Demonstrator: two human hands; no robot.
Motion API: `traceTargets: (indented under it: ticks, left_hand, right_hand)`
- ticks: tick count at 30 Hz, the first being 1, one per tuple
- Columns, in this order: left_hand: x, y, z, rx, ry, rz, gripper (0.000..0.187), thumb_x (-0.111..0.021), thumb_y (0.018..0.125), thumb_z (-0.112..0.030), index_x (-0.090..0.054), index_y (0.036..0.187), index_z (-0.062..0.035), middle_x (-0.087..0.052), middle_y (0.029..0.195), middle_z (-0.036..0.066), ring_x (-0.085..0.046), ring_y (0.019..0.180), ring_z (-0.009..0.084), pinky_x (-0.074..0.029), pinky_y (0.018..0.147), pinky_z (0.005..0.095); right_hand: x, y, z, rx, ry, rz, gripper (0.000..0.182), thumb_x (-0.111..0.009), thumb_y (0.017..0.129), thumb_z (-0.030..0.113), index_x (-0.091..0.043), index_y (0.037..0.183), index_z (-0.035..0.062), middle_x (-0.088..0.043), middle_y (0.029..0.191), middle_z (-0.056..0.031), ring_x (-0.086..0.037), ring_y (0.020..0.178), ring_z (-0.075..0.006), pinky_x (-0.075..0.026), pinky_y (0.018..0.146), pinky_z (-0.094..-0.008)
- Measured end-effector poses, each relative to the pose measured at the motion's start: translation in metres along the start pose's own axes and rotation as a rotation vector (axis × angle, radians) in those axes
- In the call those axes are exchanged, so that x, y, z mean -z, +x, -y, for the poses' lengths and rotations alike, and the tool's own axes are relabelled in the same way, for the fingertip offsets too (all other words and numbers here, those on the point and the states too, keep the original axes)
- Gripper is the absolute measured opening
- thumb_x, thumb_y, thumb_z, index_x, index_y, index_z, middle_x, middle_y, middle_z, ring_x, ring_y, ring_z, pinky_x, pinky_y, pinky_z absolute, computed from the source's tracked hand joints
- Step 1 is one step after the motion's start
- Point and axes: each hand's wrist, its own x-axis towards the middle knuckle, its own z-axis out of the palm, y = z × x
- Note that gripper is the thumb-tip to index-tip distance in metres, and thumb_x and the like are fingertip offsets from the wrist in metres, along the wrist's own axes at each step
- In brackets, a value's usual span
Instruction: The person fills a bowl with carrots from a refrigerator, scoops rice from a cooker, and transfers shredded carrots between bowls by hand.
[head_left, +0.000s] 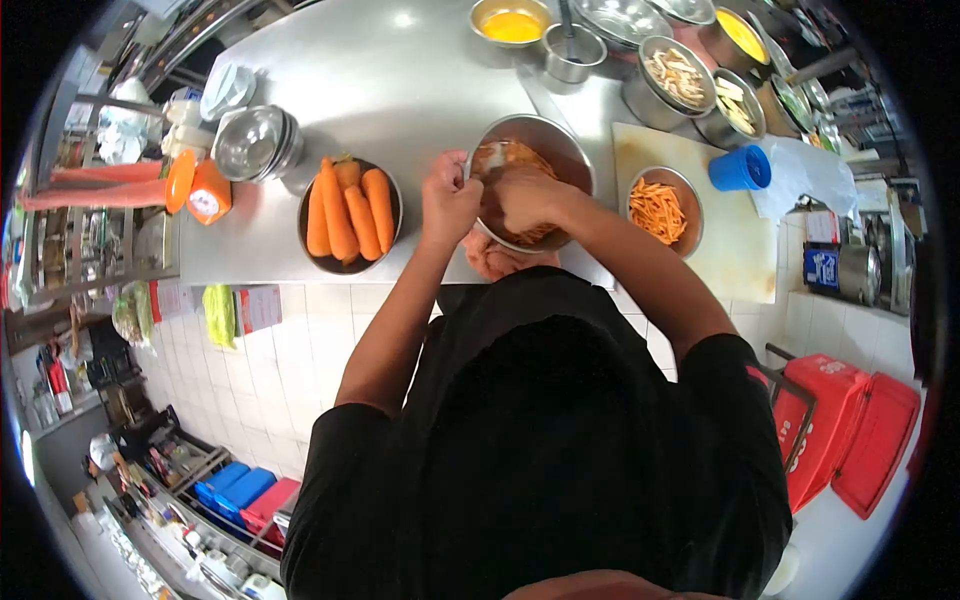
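A deep steel mixing bowl (578,165) stands at the counter's front edge, holding orange shreds that look like cut carrot, with some paler, wet-looking matter. My left hand (453,200) is closed on the bowl's left rim. Inside the bowl, my right hand (525,200) reaches down into the shreds; its fingertips are hidden. A pinkish cloth (497,258) lies by the bowl's base. To the left, a bowl (397,232) holds several whole carrots (340,225). On the right, carrot strips (657,212) fill a smaller steel bowl (690,188).
That smaller bowl rests on a pale cutting board (735,235) beside a blue cup (740,168). Several filled steel containers (655,105) crowd the back right. Stacked bowls (258,143) and an orange kitchen scale (208,193) stand left. A knife blade (545,95) lies behind the mixing bowl.
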Motion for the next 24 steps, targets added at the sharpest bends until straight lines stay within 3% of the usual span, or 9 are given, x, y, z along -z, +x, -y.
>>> traceTargets:
  ticks: [2, 6, 8, 11, 15, 18, 22, 23, 24]
  left_hand:
    - [0.001, -0.009, 0.003, 0.045, -0.055, -0.019, 0.029, -0.057, 0.074, 0.006, -0.057, 0.103, 0.0018, -0.037, 0.064, -0.004, -0.035, 0.058, 0.0064, -0.031, 0.051, 0.0238]
    - [0.005, -0.014, -0.008, 0.057, -0.032, 0.0, 0.029, -0.057, 0.074, 0.005, -0.058, 0.103, 0.0019, -0.034, 0.063, -0.004, -0.034, 0.057, 0.0064, -0.03, 0.051, 0.0246]
    - [0.005, -0.009, -0.009, 0.08, -0.042, 0.022, 0.029, -0.056, 0.075, 0.004, -0.058, 0.104, 0.0016, -0.034, 0.063, -0.004, -0.033, 0.057, 0.0063, -0.03, 0.051, 0.0243]
    - [0.008, -0.007, 0.008, 0.05, -0.038, 0.022, 0.029, -0.057, 0.076, 0.004, -0.058, 0.105, 0.0012, -0.035, 0.063, -0.005, -0.034, 0.057, 0.006, -0.03, 0.05, 0.0238]
    - [0.009, -0.008, 0.0, 0.015, 0.015, 0.025, 0.03, -0.058, 0.075, 0.002, -0.06, 0.104, 0.0006, -0.04, 0.059, -0.001, -0.039, 0.054, 0.008, -0.035, 0.05, 0.0259]
    - [0.005, -0.001, 0.009, -0.012, -0.004, 0.042, 0.03, -0.058, 0.075, 0.002, -0.061, 0.104, 0.0014, -0.042, 0.059, 0.0, -0.041, 0.054, 0.0084, -0.037, 0.05, 0.0264]
    - [0.009, -0.005, 0.006, 0.003, -0.022, 0.059, 0.03, -0.058, 0.076, 0.002, -0.061, 0.106, 0.0013, -0.043, 0.062, -0.001, -0.041, 0.055, 0.0074, -0.037, 0.05, 0.0256]
    - [0.006, -0.007, 0.002, 0.026, -0.028, 0.058, 0.03, -0.058, 0.076, 0.002, -0.062, 0.105, 0.0012, -0.043, 0.062, -0.001, -0.041, 0.055, 0.0074, -0.037, 0.05, 0.0256]
    - [0.002, -0.008, 0.0, 0.042, -0.031, 0.068, 0.029, -0.058, 0.076, 0.002, -0.062, 0.105, 0.0011, -0.043, 0.062, -0.001, -0.041, 0.055, 0.0074, -0.037, 0.05, 0.0256]
  right_hand:
    - [0.032, -0.028, 0.015, 0.07, 0.065, 0.078, 0.042, -0.066, 0.065, 0.031, -0.068, 0.087, -0.0038, -0.067, 0.089, -0.0241, -0.064, 0.091, -0.0388, -0.05, 0.086, -0.0451]
    - [0.048, -0.02, -0.004, -0.047, 0.181, -0.334, 0.04, -0.063, 0.072, 0.021, -0.062, 0.107, 0.0004, -0.064, 0.097, -0.0238, -0.059, 0.103, -0.0399, -0.048, 0.089, -0.0467]
    - [0.038, -0.003, 0.006, -0.058, 0.222, -0.348, 0.029, -0.059, 0.077, 0.016, -0.063, 0.096, -0.0049, -0.065, 0.094, -0.0264, -0.062, 0.091, -0.0436, -0.05, 0.081, -0.0489]
    - [0.037, -0.014, 0.043, -0.028, 0.118, 0.047, 0.022, -0.055, 0.08, 0.015, -0.062, 0.092, -0.0022, -0.066, 0.089, -0.024, -0.062, 0.088, -0.043, -0.049, 0.079, -0.0497]
    - [0.045, -0.018, 0.026, -0.104, 0.233, -0.615, 0.019, -0.053, 0.081, 0.012, -0.062, 0.093, 0.0011, -0.065, 0.095, -0.0232, -0.062, 0.091, -0.0422, -0.049, 0.081, -0.0493]
    - [0.049, -0.017, 0.029, 0.045, 0.115, -0.218, 0.022, -0.054, 0.08, 0.011, -0.063, 0.098, 0.0022, -0.065, 0.099, -0.0224, -0.062, 0.094, -0.0409, -0.049, 0.082, -0.0495]
    - [0.052, -0.031, 0.018, -0.182, 0.116, -0.155, 0.041, -0.066, 0.079, 0.032, -0.062, 0.111, 0.0069, -0.064, 0.112, -0.0216, -0.06, 0.105, -0.0375, -0.048, 0.09, -0.0464]
    - [0.047, -0.031, 0.006, -0.211, 0.094, -0.258, 0.067, -0.068, 0.075, 0.05, -0.056, 0.126, 0.0092, -0.061, 0.116, -0.0255, -0.061, 0.107, -0.0385, -0.049, 0.093, -0.0467]
    - [0.033, -0.032, 0.008, -0.247, 0.055, -0.239, 0.072, -0.069, 0.074, 0.051, -0.052, 0.131, 0.0114, -0.056, 0.122, -0.0267, -0.059, 0.11, -0.0398, -0.048, 0.094, -0.0464]
